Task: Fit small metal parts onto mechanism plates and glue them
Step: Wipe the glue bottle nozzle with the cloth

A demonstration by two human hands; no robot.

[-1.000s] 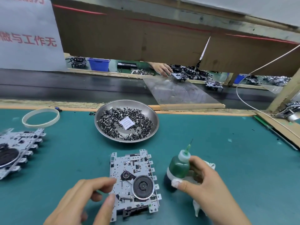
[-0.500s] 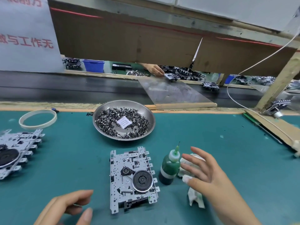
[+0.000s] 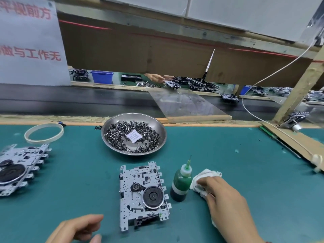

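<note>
We are resting our right hand (image 3: pixel 226 197) with fingers curling onto the white cloth (image 3: pixel 204 179) beside the glue bottle (image 3: pixel 181 184); our left hand (image 3: pixel 77 228) is hovering loosely open near the plate (image 3: pixel 140 193) on the desk (image 3: pixel 78 181).

Green-topped desk (image 3: pixel 228 155). Lying on it: plate (image 3: pixel 140 195) at centre front, glue bottle (image 3: pixel 180 185) just beside it, white cloth (image 3: pixel 205 179), steel bowl (image 3: pixel 163 135) of small parts. At left: second plate (image 3: pixel 19 169), tape ring (image 3: pixel 43 133).

Factory assembly line: conveyor belt (image 3: pixel 87 100), bowl of metal parts (image 3: pixel 133 135)
</note>
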